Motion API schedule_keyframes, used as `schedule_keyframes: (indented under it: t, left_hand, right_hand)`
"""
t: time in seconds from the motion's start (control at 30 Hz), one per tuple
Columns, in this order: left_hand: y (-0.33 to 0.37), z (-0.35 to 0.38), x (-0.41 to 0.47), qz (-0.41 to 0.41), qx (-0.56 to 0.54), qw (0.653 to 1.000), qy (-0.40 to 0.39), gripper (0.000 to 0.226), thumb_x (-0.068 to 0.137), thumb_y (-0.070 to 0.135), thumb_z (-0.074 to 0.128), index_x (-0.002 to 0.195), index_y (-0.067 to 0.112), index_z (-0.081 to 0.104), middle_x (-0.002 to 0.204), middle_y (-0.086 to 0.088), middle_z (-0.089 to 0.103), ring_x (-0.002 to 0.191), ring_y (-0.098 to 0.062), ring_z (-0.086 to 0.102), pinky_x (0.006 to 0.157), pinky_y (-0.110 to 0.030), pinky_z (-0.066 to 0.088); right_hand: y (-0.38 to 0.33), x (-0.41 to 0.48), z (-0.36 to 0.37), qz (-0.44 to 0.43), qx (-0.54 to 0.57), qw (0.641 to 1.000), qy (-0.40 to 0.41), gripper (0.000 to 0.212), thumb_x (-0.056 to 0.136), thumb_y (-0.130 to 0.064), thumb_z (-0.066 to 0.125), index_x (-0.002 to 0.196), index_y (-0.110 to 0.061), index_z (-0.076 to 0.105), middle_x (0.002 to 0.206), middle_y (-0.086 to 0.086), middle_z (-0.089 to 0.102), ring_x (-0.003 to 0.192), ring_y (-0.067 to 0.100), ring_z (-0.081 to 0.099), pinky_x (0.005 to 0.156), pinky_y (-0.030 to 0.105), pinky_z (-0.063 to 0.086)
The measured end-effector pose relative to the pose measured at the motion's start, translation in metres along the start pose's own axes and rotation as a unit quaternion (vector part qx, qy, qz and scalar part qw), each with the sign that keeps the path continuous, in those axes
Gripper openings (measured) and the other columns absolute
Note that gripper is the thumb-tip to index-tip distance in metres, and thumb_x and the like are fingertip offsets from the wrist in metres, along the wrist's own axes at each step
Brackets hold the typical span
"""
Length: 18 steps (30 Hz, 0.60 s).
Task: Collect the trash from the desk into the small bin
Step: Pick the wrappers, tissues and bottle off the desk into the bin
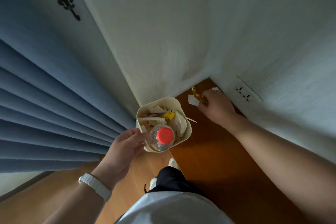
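Head view, looking steeply down. Nearest, a pale shirt (174, 209) and a dark trouser leg (172, 178) are seen over a wood floor (60, 200). A white strap (96, 185) is worn on the left wrist. The left hand (125, 143) is raised at centre-left, fingers curled round the near-left rim of the bin (189, 129), which is gripped. The bin is held at the left edge of the brown desk (209, 151); whether it rests on the desk cannot be told. It is packed with white papers, a yellow bit and a thin stick, and a clear bottle (164, 135) with a red cap stands in its near side. Farther right, the right hand (216, 107) is laid on the desk near the far corner, fingers curled down round a white paper scrap (193, 100) and an amber wrapper (197, 94). A second white scrap (215, 88) is seen just beyond the knuckles. A socket (245, 92) is set in the wall on the right. A blue curtain (45, 105) hangs at left, with a dark hook (69, 4) far above it.
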State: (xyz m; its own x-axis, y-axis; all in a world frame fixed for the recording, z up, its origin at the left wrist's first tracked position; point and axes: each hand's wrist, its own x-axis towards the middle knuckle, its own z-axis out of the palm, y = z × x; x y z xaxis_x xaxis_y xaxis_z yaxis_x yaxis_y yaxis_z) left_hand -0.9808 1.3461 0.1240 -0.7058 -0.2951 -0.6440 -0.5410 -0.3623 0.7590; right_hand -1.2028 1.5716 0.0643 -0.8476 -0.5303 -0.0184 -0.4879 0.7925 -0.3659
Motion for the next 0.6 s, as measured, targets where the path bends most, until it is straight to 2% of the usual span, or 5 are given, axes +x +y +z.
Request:
schedule_keyframes:
  t: [0.07,0.17,0.27,0.43,0.6]
  left_hand:
    - [0.001,-0.003,-0.001,0.003,0.005,1.0,-0.001,0.029,0.094,0.012,0.06,0.115,-0.007,0.063,0.11,-0.027,0.072,0.097,-0.028,0.07,0.093,-0.038,0.053]
    - [0.005,-0.006,-0.005,0.002,0.013,1.0,-0.012,0.03,0.094,0.013,0.061,0.115,-0.008,0.064,0.118,-0.034,0.066,0.102,-0.034,0.065,0.105,-0.046,0.049]
    - [0.008,-0.009,-0.009,0.005,0.022,1.0,-0.01,0.026,0.094,0.011,0.06,0.11,-0.009,0.065,0.118,-0.036,0.064,0.101,-0.034,0.062,0.109,-0.049,0.045]
    - [0.006,-0.013,-0.014,0.01,0.012,1.0,-0.014,0.035,0.092,0.016,0.064,0.117,-0.009,0.062,0.12,-0.033,0.066,0.114,-0.041,0.065,0.105,-0.043,0.05]
    - [0.004,-0.02,-0.019,0.005,-0.004,1.0,-0.03,0.036,0.09,0.017,0.068,0.116,-0.008,0.062,0.116,-0.028,0.071,0.104,-0.033,0.068,0.102,-0.04,0.051]
  right_hand:
    - [-0.02,-0.01,-0.019,0.007,0.053,0.999,0.002,0.017,0.088,-0.027,0.061,0.076,-0.019,0.052,0.068,-0.003,0.051,0.056,0.014,0.049,0.047,0.03,0.034]
    - [-0.048,-0.025,-0.045,-0.018,0.122,0.992,-0.014,0.007,0.089,-0.029,0.063,0.088,-0.023,0.059,0.072,-0.005,0.058,0.059,0.01,0.055,0.054,0.029,0.044]
    - [-0.073,-0.032,-0.065,-0.075,0.154,0.985,-0.002,0.007,0.087,-0.027,0.066,0.091,-0.025,0.061,0.078,-0.009,0.06,0.069,0.007,0.058,0.061,0.028,0.049]
    - [-0.111,-0.029,-0.075,-0.149,0.076,0.982,-0.083,0.015,0.088,-0.028,0.063,0.1,-0.019,0.066,0.086,-0.007,0.062,0.077,0.012,0.058,0.069,0.038,0.052]
    - [-0.137,-0.02,-0.061,-0.193,0.042,0.974,-0.113,0.024,0.091,-0.029,0.058,0.11,-0.017,0.067,0.093,-0.011,0.057,0.085,0.008,0.054,0.072,0.025,0.046]
